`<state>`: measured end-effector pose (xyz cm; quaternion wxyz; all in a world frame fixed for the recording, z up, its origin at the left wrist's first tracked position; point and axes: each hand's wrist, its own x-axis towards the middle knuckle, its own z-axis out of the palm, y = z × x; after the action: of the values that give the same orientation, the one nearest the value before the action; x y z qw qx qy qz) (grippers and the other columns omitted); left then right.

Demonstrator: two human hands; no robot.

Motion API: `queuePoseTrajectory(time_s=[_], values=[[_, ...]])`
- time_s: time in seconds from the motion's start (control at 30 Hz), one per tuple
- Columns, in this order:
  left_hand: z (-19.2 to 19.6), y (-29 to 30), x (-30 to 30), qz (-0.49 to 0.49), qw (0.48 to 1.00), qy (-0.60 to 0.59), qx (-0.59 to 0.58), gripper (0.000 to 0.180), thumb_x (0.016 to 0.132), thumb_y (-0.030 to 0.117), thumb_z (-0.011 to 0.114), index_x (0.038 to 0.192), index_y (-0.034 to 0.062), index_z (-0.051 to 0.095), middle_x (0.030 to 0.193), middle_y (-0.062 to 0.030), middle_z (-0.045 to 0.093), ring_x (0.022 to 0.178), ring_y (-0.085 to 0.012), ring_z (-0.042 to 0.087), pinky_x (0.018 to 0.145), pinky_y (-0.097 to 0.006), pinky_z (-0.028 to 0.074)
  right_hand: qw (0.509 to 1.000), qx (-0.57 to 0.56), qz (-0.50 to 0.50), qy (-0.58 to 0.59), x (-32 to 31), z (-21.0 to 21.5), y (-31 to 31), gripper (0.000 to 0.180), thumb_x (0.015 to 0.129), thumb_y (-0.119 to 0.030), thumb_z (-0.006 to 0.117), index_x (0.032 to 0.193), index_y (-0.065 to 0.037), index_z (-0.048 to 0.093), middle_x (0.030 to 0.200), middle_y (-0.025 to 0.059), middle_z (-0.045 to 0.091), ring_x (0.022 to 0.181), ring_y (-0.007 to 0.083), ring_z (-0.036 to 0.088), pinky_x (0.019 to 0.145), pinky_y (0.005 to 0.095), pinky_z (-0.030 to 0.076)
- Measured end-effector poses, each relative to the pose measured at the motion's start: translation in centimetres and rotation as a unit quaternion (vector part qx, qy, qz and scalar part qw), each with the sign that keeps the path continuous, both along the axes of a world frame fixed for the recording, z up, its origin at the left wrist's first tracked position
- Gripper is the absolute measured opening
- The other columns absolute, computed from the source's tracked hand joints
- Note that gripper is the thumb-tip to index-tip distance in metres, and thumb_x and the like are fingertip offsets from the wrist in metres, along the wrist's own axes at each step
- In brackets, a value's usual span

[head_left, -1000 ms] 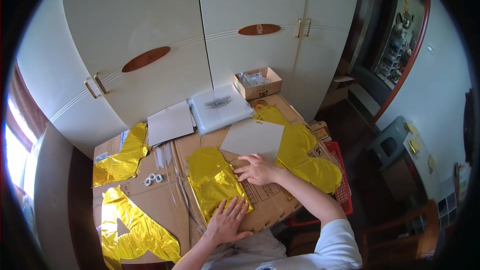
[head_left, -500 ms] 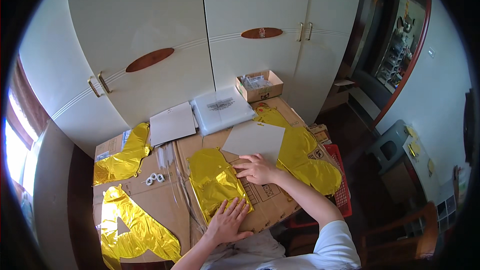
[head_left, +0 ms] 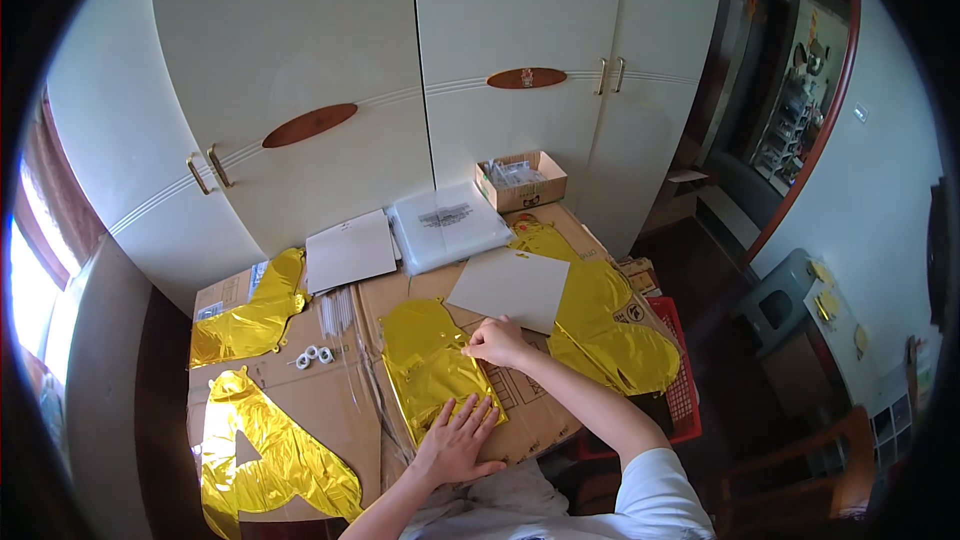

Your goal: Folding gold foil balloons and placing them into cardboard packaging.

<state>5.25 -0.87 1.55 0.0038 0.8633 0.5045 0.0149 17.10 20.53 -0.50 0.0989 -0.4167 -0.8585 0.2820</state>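
Observation:
A flat gold foil balloon [head_left: 425, 360], folded over itself and wrinkled, lies on the cardboard in front of me. My left hand [head_left: 460, 440] rests on its near end, palm down with the fingers stretched out. At its right edge, my right hand [head_left: 498, 342] is closed in a pinch on the foil; the exact bit between the fingertips is hard to see. Just beyond that hand, a white card sheet [head_left: 510, 285] partly covers another gold foil balloon [head_left: 610, 350] on the right.
More gold foil balloons lie at left: one with a triangular hole [head_left: 290, 460], another farther back [head_left: 245, 330]. Small white rolls [head_left: 312, 356], thin white sticks [head_left: 338, 310], white cards [head_left: 350, 252], a stack of clear bags [head_left: 450, 225] and a cardboard box [head_left: 540, 190] stand about. A red basket [head_left: 683, 370] is beside the table.
My right hand has gone from spread fingers to a pinch at the foil's right edge. The left hand stays flat in place. The view has shifted slightly.

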Motion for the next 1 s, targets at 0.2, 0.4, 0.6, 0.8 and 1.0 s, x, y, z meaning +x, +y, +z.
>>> queuePoseTrajectory(time_s=[0.2,0.4,0.6,0.8,1.0], values=[[-0.1,0.0,0.0,0.002,1.000,-0.002,0.001,0.093,0.087,0.075,0.036,0.149,0.0063,0.033,0.155,-0.0141,0.033,0.145,-0.0326,0.026,0.117,-0.053,0.018,0.998,0.063,-0.013,0.020,0.1,-1.1,-0.3,0.028,0.078,-0.041,0.073,0.075,-0.013,0.074,0.091,0.0061,0.069,0.096,0.0291,0.060,0.086,0.0428,0.046],[-0.1,0.0,-0.1,0.005,1.000,0.004,-0.006,0.092,0.087,0.075,0.035,0.150,0.0078,0.033,0.154,-0.0140,0.034,0.145,-0.0330,0.027,0.117,-0.054,0.018,0.988,0.134,-0.008,0.070,0.3,-1.1,-1.2,0.021,0.079,-0.032,0.074,0.081,-0.012,0.069,0.093,0.0061,0.066,0.095,0.0294,0.060,0.083,0.0428,0.046],[-0.3,0.1,-0.2,-0.001,1.000,-0.010,0.011,0.092,0.087,0.076,0.033,0.149,0.0078,0.033,0.153,-0.0143,0.035,0.145,-0.0329,0.027,0.117,-0.054,0.017,0.953,0.224,0.116,0.169,2.3,-0.5,-4.8,0.020,0.086,-0.020,0.067,0.102,-0.009,0.065,0.106,0.0066,0.063,0.103,0.0271,0.060,0.094,0.0436,0.045],[1.2,0.1,-0.1,-0.004,0.997,0.055,-0.049,0.092,0.087,0.076,0.032,0.149,0.0076,0.033,0.152,-0.0159,0.038,0.145,-0.0324,0.026,0.117,-0.054,0.017,0.935,0.259,0.236,0.053,5.3,-1.4,-8.2,0.045,0.094,-0.029,0.057,0.129,-0.001,0.057,0.139,0.0141,0.054,0.132,0.0278,0.047,0.113,0.0452,0.032],[0.4,0.0,-0.4,0.001,1.000,0.001,-0.010,0.093,0.087,0.075,0.033,0.150,0.0073,0.032,0.154,-0.0155,0.033,0.146,-0.0317,0.024,0.117,-0.054,0.018,0.941,0.242,0.236,0.030,3.9,-1.9,-5.7,0.050,0.097,-0.031,0.052,0.134,0.002,0.052,0.142,0.0175,0.050,0.137,0.0292,0.042,0.115,0.0446,0.030]])
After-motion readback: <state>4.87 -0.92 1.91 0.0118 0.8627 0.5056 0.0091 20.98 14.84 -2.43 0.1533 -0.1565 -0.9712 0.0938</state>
